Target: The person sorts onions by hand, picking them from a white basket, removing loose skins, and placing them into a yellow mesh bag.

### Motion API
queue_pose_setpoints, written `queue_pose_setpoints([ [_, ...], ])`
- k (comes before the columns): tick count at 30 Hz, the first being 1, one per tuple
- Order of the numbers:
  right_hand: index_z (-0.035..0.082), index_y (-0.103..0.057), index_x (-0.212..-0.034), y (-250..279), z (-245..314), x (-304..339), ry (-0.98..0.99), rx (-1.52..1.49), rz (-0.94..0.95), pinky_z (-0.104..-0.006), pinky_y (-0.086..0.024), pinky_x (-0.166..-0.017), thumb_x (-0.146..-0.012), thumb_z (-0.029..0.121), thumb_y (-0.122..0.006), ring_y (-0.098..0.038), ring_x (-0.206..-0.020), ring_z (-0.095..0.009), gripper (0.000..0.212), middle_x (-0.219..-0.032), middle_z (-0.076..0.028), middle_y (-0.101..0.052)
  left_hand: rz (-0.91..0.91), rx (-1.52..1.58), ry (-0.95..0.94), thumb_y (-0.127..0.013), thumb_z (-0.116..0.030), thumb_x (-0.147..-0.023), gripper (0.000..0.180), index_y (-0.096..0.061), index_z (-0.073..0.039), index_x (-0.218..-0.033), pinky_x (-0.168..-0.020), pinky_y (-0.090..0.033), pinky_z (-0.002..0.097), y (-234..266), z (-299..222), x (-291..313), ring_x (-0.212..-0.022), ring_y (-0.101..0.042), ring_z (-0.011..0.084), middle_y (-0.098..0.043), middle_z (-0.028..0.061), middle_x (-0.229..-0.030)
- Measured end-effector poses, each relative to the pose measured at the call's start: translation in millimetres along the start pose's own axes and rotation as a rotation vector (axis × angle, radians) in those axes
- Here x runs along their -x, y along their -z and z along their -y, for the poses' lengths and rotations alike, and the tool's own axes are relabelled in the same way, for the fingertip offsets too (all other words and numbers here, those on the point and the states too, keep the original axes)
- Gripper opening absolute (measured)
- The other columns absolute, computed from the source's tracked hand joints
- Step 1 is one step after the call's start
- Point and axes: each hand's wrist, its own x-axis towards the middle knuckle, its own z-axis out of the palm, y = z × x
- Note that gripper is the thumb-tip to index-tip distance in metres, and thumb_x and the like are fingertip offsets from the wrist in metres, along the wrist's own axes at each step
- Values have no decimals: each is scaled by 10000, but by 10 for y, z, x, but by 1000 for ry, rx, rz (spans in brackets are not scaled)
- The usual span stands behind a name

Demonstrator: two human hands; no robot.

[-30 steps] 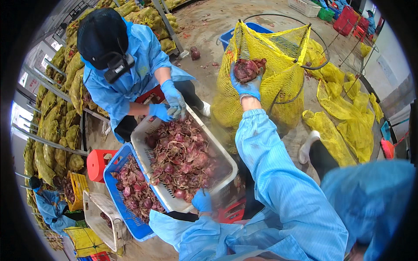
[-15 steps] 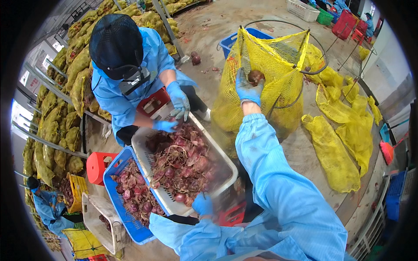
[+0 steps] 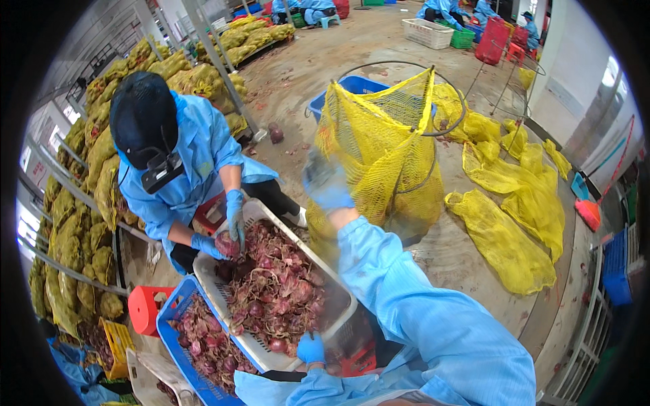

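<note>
My left hand (image 3: 311, 349), in a blue glove, is at the near edge of the white crate (image 3: 347, 312). Its fingers are curled; a small dark tip shows above them, too small to name. Red onions (image 3: 278, 344) with dry skins and stalks fill the crate, close to that hand. My right hand (image 3: 327, 183), also gloved, is smeared by motion beside the left side of an upright yellow mesh bag (image 3: 399, 162). No onion can be made out in it. A dark hoop (image 3: 452, 128) holds the bag's mouth open.
Across the crate a co-worker (image 3: 179, 145) holds a red onion (image 3: 227, 243). A blue crate (image 3: 166, 318) of onions adjoins the white one. Flat yellow mesh bags (image 3: 504, 243) lie on the right floor. Filled sacks (image 3: 101, 162) are stacked left; another blue crate (image 3: 362, 84) stands behind the bag.
My right hand has come out of the mesh bag's mouth, where it held an onion, and moved left and down. My left hand stays by the crate. The co-worker has lifted an onion.
</note>
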Motion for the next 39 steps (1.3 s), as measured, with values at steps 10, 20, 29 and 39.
queue_pose_setpoints([
  [10, 13, -576, -1203, -65, -964, 788, -460, 88, 99, -372, -552, -713, -1006, 377, -429, -648, -803, -230, 440, -1027, -123, -671, 328, 27, 102, -731, -471, -681, 765, -564, 20, -1244, -966, -453, 492, -144, 216, -411, -1172, -517, 444, -493, 291, -1304],
  [20, 61, -603, -1157, -237, -1197, 780, -514, 77, 43, -366, -550, -722, -998, 385, -473, -664, -781, -216, 384, -953, -76, -695, 667, 159, -51, -745, -479, -670, 861, -502, 75, -1282, -985, -439, 425, -1167, 932, -1028, -1213, -497, 428, -489, 339, -1306],
  [29, 85, -610, -1159, -91, -1041, 607, -413, 79, 26, -362, -548, -698, -1002, 372, -445, -655, -775, -211, 366, -944, -68, -690, 366, 201, -16, -716, -388, -774, 708, -516, 127, -1216, -937, -456, 438, -665, 302, -840, -1097, -572, 440, -577, 318, -1191],
  [39, 100, -534, -1174, -185, -1114, 695, -426, 47, 112, -368, -541, -813, -1002, 243, -452, -638, -930, -205, 239, -1117, -69, -640, 519, -86, -113, -739, -432, -696, 878, -408, -87, -1432, -910, -494, 469, -662, 222, -963, -1146, -551, 361, -526, 190, -1311],
])
